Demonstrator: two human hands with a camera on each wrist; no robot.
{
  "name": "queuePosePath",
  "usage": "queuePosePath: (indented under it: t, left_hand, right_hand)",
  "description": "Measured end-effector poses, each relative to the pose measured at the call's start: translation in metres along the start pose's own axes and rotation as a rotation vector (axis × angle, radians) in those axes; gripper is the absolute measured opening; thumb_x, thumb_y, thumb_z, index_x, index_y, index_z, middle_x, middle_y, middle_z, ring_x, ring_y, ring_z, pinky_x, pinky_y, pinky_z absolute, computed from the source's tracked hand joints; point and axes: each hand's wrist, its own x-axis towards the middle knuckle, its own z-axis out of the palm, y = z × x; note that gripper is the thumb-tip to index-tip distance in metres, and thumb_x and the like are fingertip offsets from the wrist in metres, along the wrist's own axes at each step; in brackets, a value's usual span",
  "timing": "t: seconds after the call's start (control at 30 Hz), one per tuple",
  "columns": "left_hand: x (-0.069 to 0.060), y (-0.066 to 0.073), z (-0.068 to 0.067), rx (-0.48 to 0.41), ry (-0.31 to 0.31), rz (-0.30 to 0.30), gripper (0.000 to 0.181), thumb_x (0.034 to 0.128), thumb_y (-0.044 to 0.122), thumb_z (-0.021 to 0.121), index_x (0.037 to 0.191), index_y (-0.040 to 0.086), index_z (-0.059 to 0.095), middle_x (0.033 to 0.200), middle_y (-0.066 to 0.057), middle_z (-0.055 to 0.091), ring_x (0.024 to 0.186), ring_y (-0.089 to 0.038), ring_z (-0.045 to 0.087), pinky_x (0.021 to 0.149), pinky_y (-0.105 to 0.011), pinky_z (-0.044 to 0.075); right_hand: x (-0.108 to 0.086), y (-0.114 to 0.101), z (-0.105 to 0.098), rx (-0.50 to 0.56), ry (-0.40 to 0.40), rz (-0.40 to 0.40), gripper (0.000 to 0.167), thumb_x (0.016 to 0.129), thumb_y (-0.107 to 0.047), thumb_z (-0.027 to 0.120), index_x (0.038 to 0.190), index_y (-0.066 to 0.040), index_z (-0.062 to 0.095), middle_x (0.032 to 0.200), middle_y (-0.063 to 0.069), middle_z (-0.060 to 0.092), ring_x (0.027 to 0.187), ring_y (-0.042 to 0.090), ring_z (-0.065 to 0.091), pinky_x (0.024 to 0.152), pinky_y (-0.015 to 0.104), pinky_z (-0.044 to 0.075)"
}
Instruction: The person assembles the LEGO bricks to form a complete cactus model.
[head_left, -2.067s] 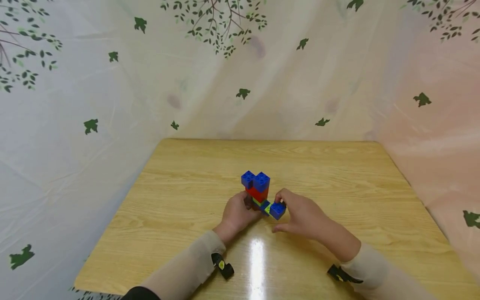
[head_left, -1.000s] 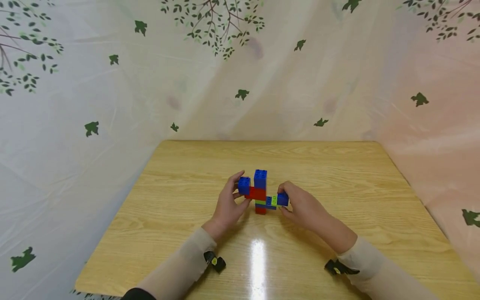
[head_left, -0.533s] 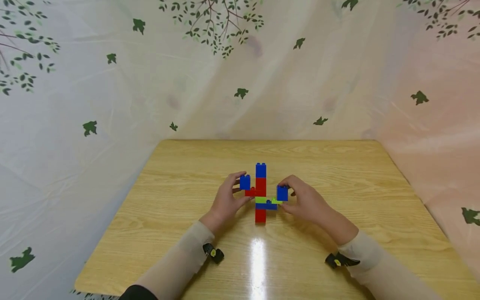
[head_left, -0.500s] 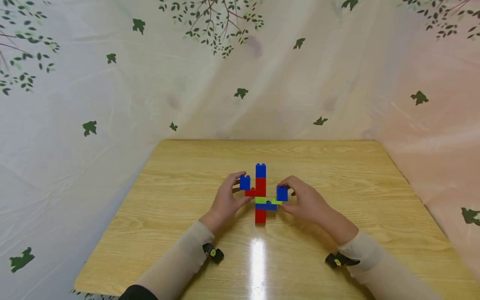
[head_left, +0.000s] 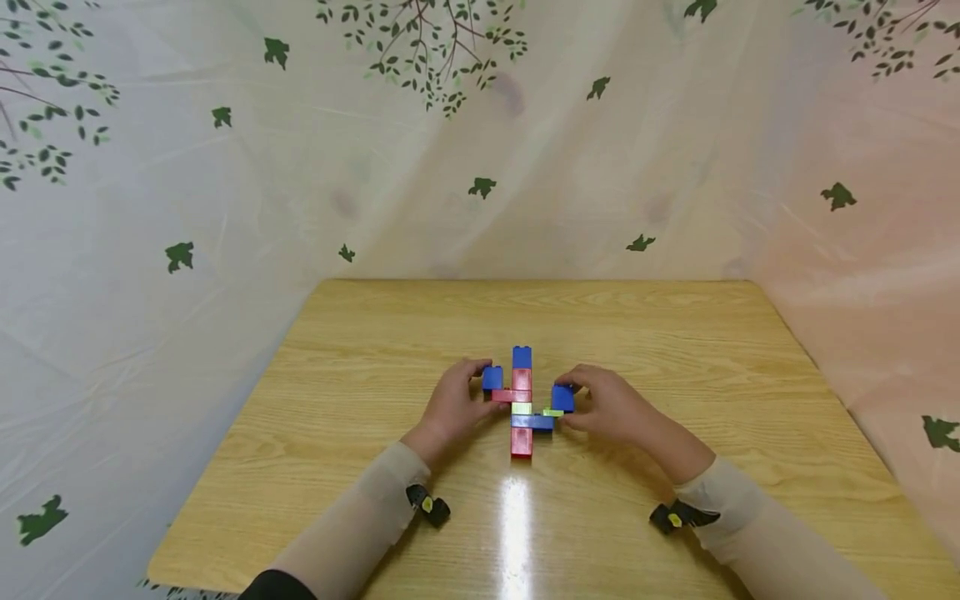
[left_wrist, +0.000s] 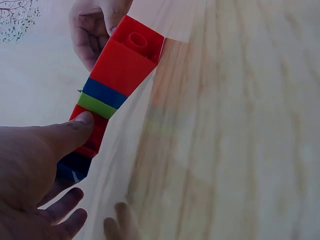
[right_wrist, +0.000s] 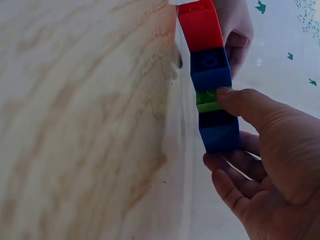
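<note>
A figure of toy building bricks (head_left: 521,383) is held between both hands over the table. Its column is red at the bottom, then blue, lime green, red and blue on top. On the left, my left hand (head_left: 455,408) pinches the side arm, thumb on a red brick (left_wrist: 95,134) and fingers behind a blue brick (head_left: 492,377). My right hand (head_left: 609,406) pinches the other arm, its thumb at a green brick (right_wrist: 209,106) and fingers against a blue end brick (right_wrist: 220,137). The hollow underside of the lowest red brick (left_wrist: 137,42) shows in the left wrist view.
The wooden table (head_left: 375,333) has a bright light reflection (head_left: 514,533) near its front. Behind and beside it hangs pale cloth (head_left: 420,208) with a leaf pattern. Both sleeves carry a black wrist camera (head_left: 429,506).
The bricks have turned from an angled pose to face the viewer squarely. My left hand has shifted from low on the column to its left arm. Lately the figure has sunk slightly and tipped.
</note>
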Motion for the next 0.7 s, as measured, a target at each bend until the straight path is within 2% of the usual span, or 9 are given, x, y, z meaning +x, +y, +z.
queuePosePath:
  t: [0.27, 0.47, 0.7]
  left_hand:
    - [-0.0011, -0.0007, 0.0021, -0.033, -0.062, -0.078, 0.078, 0.0838, 0.033, 0.091, 0.149, 0.009, 0.055, 0.147, -0.009, 0.058, 0.14, -0.028, 0.051, 0.12, -0.044, 0.038]
    - [-0.0015, -0.0012, 0.0024, -0.022, -0.087, -0.075, 0.078, 0.0835, 0.031, 0.092, 0.149, 0.007, 0.056, 0.148, -0.012, 0.057, 0.14, -0.029, 0.051, 0.119, -0.044, 0.039]
    - [-0.0003, -0.0023, 0.0021, 0.043, -0.107, -0.048, 0.076, 0.0852, 0.031, 0.09, 0.148, 0.007, 0.056, 0.147, -0.012, 0.058, 0.139, -0.03, 0.052, 0.119, -0.044, 0.04]
  right_hand:
    - [0.0016, 0.0012, 0.0007, 0.012, -0.064, 0.048, 0.052, 0.085, -0.024, 0.09, 0.129, -0.007, 0.071, 0.114, -0.003, 0.07, 0.103, 0.018, 0.066, 0.092, 0.042, 0.059]
    - [0.0016, 0.0031, 0.0027, 0.008, -0.087, 0.069, 0.051, 0.085, -0.025, 0.09, 0.13, -0.007, 0.071, 0.114, -0.003, 0.069, 0.102, 0.017, 0.065, 0.091, 0.041, 0.059]
    - [0.0013, 0.0039, 0.0038, 0.017, -0.091, 0.095, 0.052, 0.085, -0.024, 0.09, 0.131, -0.008, 0.071, 0.117, -0.002, 0.07, 0.103, 0.017, 0.066, 0.092, 0.042, 0.06]
